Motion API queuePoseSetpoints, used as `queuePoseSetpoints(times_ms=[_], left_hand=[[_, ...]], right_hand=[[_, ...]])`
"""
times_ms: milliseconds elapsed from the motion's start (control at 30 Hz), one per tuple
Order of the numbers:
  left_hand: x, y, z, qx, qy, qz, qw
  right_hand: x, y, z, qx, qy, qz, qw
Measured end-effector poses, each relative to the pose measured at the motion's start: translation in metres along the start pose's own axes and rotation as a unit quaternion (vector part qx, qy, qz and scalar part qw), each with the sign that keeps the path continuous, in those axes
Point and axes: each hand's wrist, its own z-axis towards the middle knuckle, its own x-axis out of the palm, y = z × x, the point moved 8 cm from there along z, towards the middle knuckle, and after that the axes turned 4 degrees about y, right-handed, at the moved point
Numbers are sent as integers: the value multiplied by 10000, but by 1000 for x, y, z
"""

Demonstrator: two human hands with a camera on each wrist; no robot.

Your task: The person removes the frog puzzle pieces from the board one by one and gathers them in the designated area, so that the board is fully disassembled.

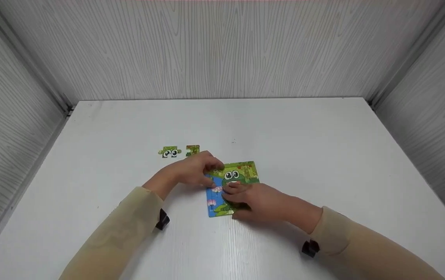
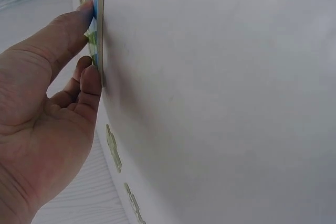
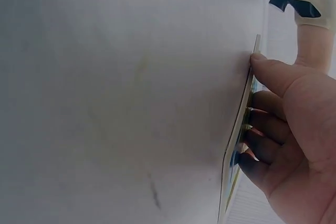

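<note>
Puzzle (image 1: 226, 180) in play: the square frog picture lies face up on the white table (image 1: 316, 140), between my two hands. From left, a loose eyes piece (image 1: 170, 151) lies beyond the puzzle, with a green piece (image 1: 195, 149) near it, partly behind my left hand (image 1: 195, 170). That hand, thumb and fingers bent close, holds the puzzle's far left corner. At right, my right hand (image 1: 263, 202), half closed, grips the puzzle by its near edge, fingertips on the frog. Nothing nearer a container shows than the puzzle; whether a piece sits beneath those fingers, I cannot tell. I judge the step to be seating pieces; the next move seems to call for freeing my left hand to pick up a loose piece and match it.
</note>
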Motion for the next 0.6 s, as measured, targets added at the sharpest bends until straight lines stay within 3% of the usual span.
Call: queuePoseSetpoints(times_ms=[400,600], left_hand=[[-1,-6,5,-52,228,233,9995],[-1,-8,8,-234,345,412,9983]], right_hand=[[2,-1,2,0,-74,-193,9998],[1,-1,1,-15,-116,-181,9998]])
